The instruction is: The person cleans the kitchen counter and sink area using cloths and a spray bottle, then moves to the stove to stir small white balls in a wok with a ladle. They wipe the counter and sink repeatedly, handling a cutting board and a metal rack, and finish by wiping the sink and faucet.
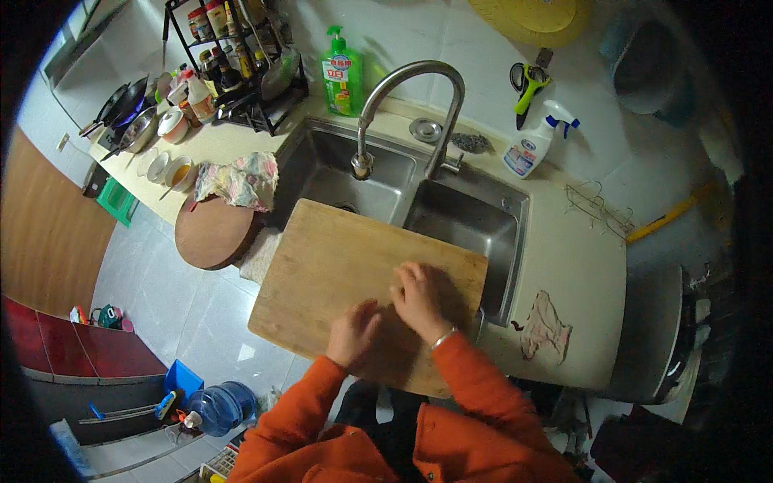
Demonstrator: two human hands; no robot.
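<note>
A large rectangular wooden cutting board [338, 259] lies across the front of the double stainless steel sink [471, 211], partly covering both basins. Over the board's lower middle is my left hand [353, 332], its fingers slightly curled and holding nothing that I can see. My right hand [416, 299] is just to the right and a little farther up, above or touching the board, fingers bent, with a bracelet at the wrist. Whether something small lies between the fingers cannot be told. The arched metal faucet [447, 78] stands behind the board.
Left of the sink are a round wooden board [214, 232], a patterned cloth [241, 178], small bowls [180, 174] and a seasoning rack [208, 42]. Behind it stands a green soap bottle [343, 78]. On the right are a spray bottle [534, 145] and a rag [543, 329].
</note>
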